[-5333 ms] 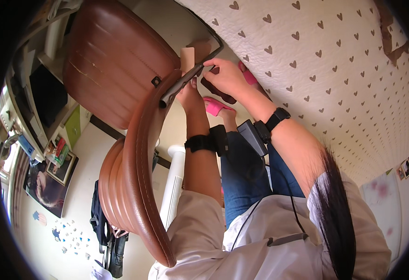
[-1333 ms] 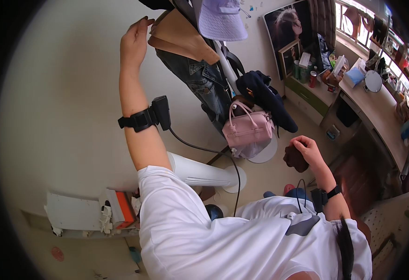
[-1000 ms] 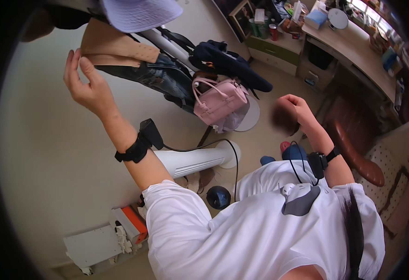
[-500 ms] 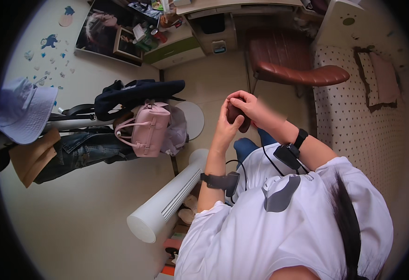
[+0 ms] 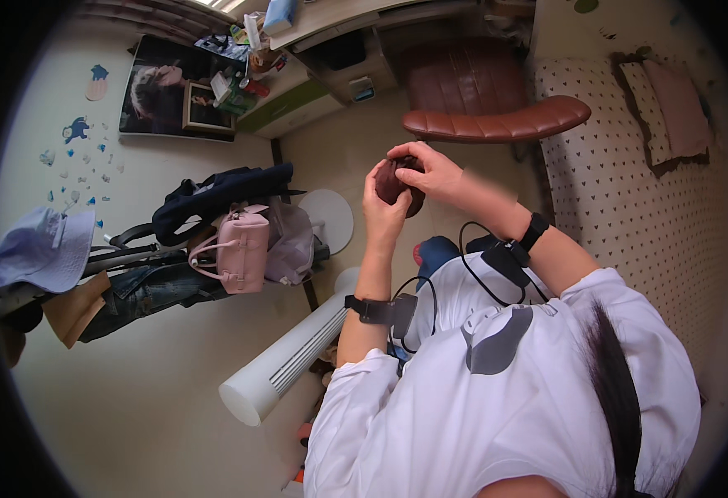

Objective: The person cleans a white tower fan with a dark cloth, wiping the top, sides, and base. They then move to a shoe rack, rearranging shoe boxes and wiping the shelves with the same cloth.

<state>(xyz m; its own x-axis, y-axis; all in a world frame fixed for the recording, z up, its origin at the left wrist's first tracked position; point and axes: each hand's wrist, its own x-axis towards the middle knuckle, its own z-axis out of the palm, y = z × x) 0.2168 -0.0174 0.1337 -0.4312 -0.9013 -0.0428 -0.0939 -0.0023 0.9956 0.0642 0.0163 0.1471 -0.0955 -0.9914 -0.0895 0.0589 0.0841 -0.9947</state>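
A small dark brown, rounded object is held up in front of my body between both hands; it looks soft, and I cannot tell its kind. My left hand is closed on its near left side, with the thumb pressed against it. My right hand grips it from the right, fingers curled over the far edge and thumb across the top. Part of the object hangs below the right hand. Black straps with small boxes and cables sit on both wrists.
Beyond my hands stands a brown leather chair. A white tower fan leans at my left. Near it a rack carries a pink handbag, a pale hat and dark clothes. A bed with heart-patterned bedding lies at right.
Both hands have shifted slightly left and the brown object is turned, showing more of its surface. The view has swung, so the chair appears further left and higher.
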